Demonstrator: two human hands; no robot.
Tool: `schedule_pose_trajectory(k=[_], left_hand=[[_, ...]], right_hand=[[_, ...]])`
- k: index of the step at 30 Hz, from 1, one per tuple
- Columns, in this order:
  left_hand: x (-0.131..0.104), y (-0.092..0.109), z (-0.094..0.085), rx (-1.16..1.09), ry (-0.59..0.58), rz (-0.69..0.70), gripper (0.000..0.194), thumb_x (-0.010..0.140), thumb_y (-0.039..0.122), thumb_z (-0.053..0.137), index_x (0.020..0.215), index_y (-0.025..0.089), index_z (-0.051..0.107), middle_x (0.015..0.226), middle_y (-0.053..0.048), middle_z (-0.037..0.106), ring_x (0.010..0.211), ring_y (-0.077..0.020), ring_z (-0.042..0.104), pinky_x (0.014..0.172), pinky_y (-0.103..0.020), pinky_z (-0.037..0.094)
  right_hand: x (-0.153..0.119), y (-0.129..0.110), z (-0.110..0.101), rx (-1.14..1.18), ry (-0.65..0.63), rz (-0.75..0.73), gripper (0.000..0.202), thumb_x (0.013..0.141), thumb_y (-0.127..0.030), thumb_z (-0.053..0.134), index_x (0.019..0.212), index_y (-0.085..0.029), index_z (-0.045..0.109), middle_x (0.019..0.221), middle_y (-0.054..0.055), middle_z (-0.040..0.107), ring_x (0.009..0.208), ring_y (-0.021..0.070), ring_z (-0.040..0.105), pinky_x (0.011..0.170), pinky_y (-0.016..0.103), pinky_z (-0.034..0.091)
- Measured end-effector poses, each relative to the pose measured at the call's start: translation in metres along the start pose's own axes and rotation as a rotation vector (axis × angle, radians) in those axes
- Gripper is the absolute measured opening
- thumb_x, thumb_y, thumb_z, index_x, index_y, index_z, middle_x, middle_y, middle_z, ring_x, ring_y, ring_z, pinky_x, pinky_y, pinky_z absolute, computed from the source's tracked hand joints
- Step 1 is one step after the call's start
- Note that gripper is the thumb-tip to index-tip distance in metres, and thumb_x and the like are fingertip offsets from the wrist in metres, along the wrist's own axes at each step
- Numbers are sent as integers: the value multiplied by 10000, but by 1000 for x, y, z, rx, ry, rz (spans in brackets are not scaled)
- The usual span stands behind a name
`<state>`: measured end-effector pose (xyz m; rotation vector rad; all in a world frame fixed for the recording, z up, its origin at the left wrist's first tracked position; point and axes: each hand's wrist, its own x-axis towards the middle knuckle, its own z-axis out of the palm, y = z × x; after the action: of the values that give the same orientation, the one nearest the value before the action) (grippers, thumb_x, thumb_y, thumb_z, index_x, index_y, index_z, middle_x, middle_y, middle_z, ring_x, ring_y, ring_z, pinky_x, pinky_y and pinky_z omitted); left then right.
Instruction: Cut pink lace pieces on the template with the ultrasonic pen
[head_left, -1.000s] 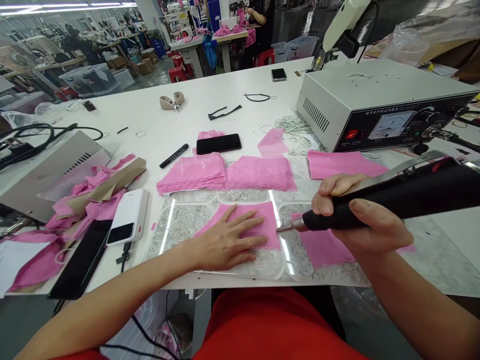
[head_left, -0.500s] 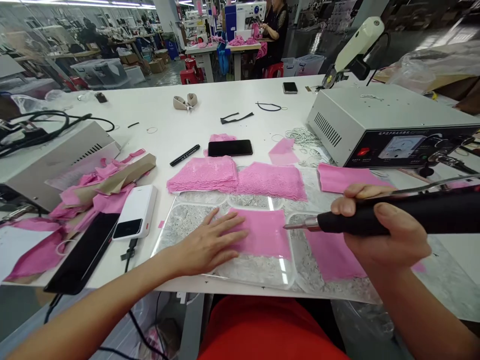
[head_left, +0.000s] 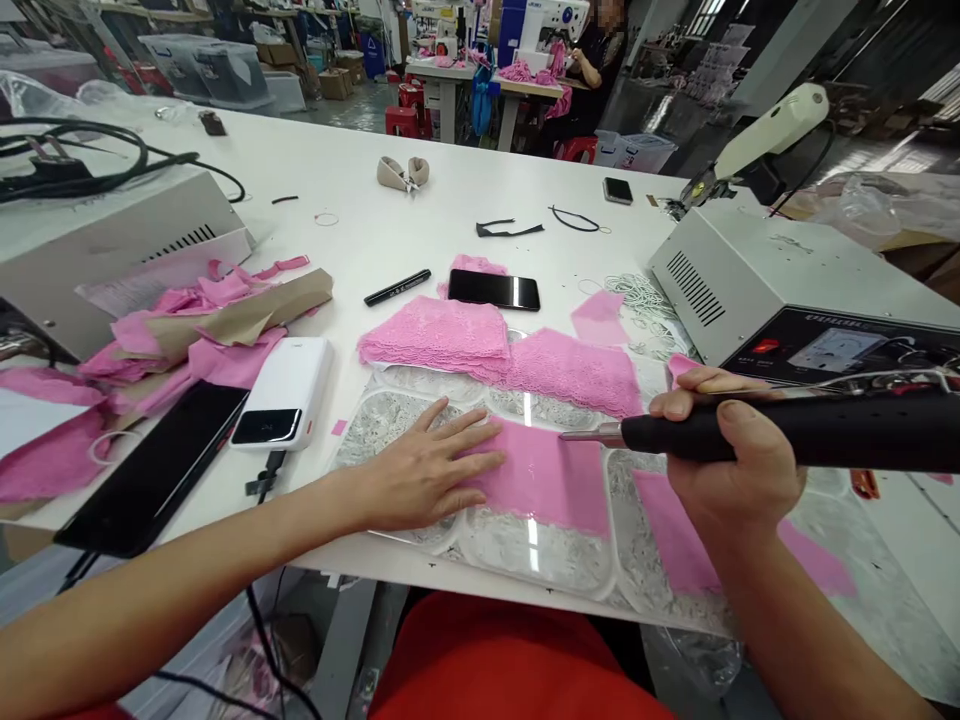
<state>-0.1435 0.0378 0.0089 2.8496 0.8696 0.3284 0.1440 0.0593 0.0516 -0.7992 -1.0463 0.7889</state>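
A rectangular piece of pink fabric (head_left: pixel 551 480) lies on a clear plastic template sheet (head_left: pixel 525 565) at the table's front. My left hand (head_left: pixel 431 470) rests flat with fingers spread, its fingertips on the fabric's left side. In my right hand (head_left: pixel 739 470) is a black-handled handpiece (head_left: pixel 840 432) with a pointed metal tip, held level. That tip reaches the upper part of the fabric, right of my left fingers; whether it touches is unclear. Another pink piece (head_left: pixel 675 530) lies to the right, partly beneath my right forearm.
Two pink lace stacks (head_left: pixel 439 335) lie behind the template, near a black phone (head_left: pixel 495 290) and a marker (head_left: pixel 397 288). A control box (head_left: pixel 810 270) stands right. Left are a white power bank (head_left: pixel 285 390), a dark tablet (head_left: pixel 157 470) and pink scraps (head_left: pixel 202 345). A person (head_left: pixel 592 75) sits beyond.
The handpiece tip has moved from the fabric's right edge inward to the left, near its upper edge. My left hand stays on the fabric. The whole view has tilted and shifted.
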Motion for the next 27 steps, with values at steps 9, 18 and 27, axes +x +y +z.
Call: schedule_pose_trajectory(k=[9, 18, 27], left_hand=[[-3, -2, 2, 3, -16, -32, 443, 1031, 457, 443, 1426, 266, 502, 1563, -73, 422, 1497, -277, 306, 1246, -555, 136], [-4, -3, 3, -7, -23, -22, 463, 1038, 466, 421, 1427, 233, 512, 1560, -92, 424, 1484, -295, 329, 1238, -558, 142], [-8, -4, 1, 10, 2, 3, 443, 1035, 438, 437, 1410, 223, 533, 1546, -108, 442, 1483, -309, 329, 1231, -585, 155]], right_hand=[[2, 1, -2, -2, 6, 5, 67, 713, -256, 652, 741, -233, 707, 849, 37, 590, 588, 139, 529, 593, 368, 533], [2, -5, 7, -19, 49, 3, 9, 636, -226, 660, 640, -219, 655, 746, 7, 593, 545, 126, 533, 561, 342, 510], [0, -3, 20, 38, -42, 11, 48, 703, -273, 696, 734, -236, 701, 828, 24, 593, 580, 134, 542, 573, 360, 524]])
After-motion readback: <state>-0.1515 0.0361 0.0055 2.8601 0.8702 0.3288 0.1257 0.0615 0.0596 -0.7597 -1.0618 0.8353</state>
